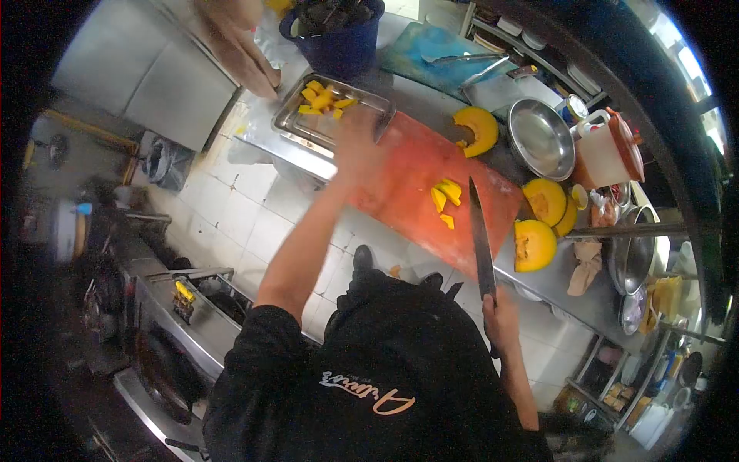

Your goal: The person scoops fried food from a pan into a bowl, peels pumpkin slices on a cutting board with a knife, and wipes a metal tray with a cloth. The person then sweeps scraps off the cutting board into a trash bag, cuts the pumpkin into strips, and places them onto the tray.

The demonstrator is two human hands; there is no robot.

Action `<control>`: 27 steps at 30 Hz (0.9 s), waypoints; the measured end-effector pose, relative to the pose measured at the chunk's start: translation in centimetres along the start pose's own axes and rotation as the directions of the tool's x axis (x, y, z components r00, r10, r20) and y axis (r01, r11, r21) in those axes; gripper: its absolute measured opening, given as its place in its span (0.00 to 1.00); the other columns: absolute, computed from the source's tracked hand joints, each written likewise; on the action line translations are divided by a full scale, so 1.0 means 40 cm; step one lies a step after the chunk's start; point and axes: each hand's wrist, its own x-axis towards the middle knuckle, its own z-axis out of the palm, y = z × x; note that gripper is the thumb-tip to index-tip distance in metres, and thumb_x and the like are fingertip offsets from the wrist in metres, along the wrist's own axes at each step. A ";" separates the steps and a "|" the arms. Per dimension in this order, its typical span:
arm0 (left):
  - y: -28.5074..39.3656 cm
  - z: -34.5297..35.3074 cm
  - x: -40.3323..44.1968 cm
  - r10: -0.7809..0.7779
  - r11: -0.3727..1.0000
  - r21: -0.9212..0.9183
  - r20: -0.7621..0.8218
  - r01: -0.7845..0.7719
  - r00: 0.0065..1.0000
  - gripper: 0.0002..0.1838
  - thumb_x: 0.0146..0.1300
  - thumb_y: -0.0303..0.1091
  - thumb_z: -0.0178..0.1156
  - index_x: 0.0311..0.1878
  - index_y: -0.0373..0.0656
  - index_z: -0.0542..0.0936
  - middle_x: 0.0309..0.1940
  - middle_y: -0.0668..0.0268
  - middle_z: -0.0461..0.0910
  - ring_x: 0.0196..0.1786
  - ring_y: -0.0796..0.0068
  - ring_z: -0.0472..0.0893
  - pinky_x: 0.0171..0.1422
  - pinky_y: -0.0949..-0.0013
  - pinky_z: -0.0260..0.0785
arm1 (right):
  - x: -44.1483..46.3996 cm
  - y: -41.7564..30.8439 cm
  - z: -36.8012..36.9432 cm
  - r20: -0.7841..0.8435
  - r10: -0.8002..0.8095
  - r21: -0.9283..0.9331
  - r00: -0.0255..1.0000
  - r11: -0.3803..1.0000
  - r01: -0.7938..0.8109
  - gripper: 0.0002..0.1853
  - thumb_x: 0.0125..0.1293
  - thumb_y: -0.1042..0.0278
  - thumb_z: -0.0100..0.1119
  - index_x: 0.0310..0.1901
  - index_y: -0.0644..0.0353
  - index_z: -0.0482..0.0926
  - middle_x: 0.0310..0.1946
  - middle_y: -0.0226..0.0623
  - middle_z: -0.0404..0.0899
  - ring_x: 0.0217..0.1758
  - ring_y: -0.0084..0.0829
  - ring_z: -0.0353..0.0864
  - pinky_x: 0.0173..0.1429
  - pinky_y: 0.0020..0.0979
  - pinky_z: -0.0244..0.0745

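My right hand (502, 319) is closed around the handle of a long kitchen knife (480, 235), its blade lying along the right part of an orange cutting board (408, 196). Left of the blade are a few cut pumpkin pieces (448, 192). Smeared by motion, my left hand (359, 146) is over the near right edge of a metal tray (289, 123), by the board's left end; its fingers cannot be made out. Several pumpkin chunks (322, 100) lie in the tray. A curved pumpkin section (481, 131) rests beyond the board, and a cut pumpkin piece (535, 245) sits at its right.
Behind the tray stands a dark blue bucket (339, 42). A blue cutting board (431, 58) with utensils, a steel bowl (541, 138) and a lidded pot (608, 150) line the back. Another person's arm (239, 46) reaches in at upper left. A stove (165, 285) is at left.
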 end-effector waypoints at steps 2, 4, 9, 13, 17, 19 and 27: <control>0.152 0.017 -0.076 0.172 0.968 -0.202 0.107 -0.148 0.979 0.26 0.52 0.44 0.63 0.53 0.40 0.75 0.51 0.50 0.74 0.55 0.50 0.72 0.60 0.54 0.64 | 0.004 0.002 0.009 -0.005 -0.012 0.012 1.000 1.000 0.012 0.08 0.66 0.66 0.48 0.36 0.61 0.67 0.24 0.57 0.75 0.30 0.61 0.74 0.33 0.55 0.65; 0.252 0.076 -0.151 0.074 0.847 -0.523 0.291 0.093 0.954 0.24 0.51 0.38 0.64 0.51 0.41 0.75 0.51 0.52 0.74 0.54 0.52 0.73 0.57 0.54 0.67 | 0.007 -0.004 0.013 -0.010 -0.011 0.004 1.000 1.000 0.011 0.08 0.66 0.65 0.48 0.36 0.61 0.67 0.24 0.56 0.75 0.30 0.61 0.74 0.33 0.54 0.66; 0.202 0.163 -0.248 0.008 0.778 -0.623 0.139 0.081 0.990 0.20 0.48 0.32 0.64 0.47 0.41 0.75 0.45 0.55 0.74 0.51 0.53 0.73 0.56 0.55 0.66 | 0.017 -0.042 0.006 0.059 0.026 -0.054 0.998 0.998 -0.023 0.09 0.67 0.64 0.47 0.41 0.61 0.69 0.30 0.57 0.76 0.34 0.60 0.76 0.38 0.54 0.68; 0.158 0.099 -0.270 -0.070 0.860 -0.488 0.172 0.146 0.983 0.19 0.46 0.32 0.64 0.43 0.42 0.75 0.42 0.58 0.74 0.49 0.55 0.73 0.55 0.55 0.64 | 0.027 -0.042 0.026 0.118 0.021 -0.115 0.993 0.993 -0.008 0.15 0.67 0.63 0.46 0.51 0.60 0.66 0.36 0.58 0.77 0.38 0.60 0.76 0.42 0.54 0.69; 0.162 0.089 -0.254 -0.047 0.896 -0.429 0.162 0.113 0.986 0.18 0.44 0.32 0.64 0.41 0.44 0.75 0.40 0.61 0.74 0.49 0.58 0.73 0.55 0.56 0.63 | 0.047 -0.060 0.025 0.170 0.000 -0.149 0.985 0.989 0.025 0.18 0.66 0.64 0.45 0.55 0.60 0.64 0.36 0.60 0.77 0.38 0.60 0.77 0.44 0.55 0.70; 0.166 0.087 -0.247 -0.084 0.888 -0.431 0.185 0.158 0.979 0.17 0.43 0.32 0.64 0.40 0.43 0.75 0.39 0.62 0.74 0.47 0.59 0.73 0.54 0.57 0.64 | 0.060 -0.067 0.025 0.195 -0.028 -0.169 0.980 0.984 0.062 0.17 0.66 0.65 0.45 0.55 0.60 0.63 0.36 0.61 0.77 0.39 0.60 0.77 0.44 0.55 0.70; 0.171 0.080 -0.235 -0.104 0.903 -0.398 0.165 0.162 0.981 0.14 0.43 0.32 0.64 0.37 0.44 0.76 0.36 0.64 0.74 0.44 0.61 0.74 0.50 0.59 0.63 | 0.079 -0.094 0.037 0.253 -0.032 -0.256 0.967 0.962 0.099 0.12 0.66 0.66 0.44 0.47 0.60 0.63 0.33 0.62 0.76 0.35 0.63 0.76 0.40 0.58 0.69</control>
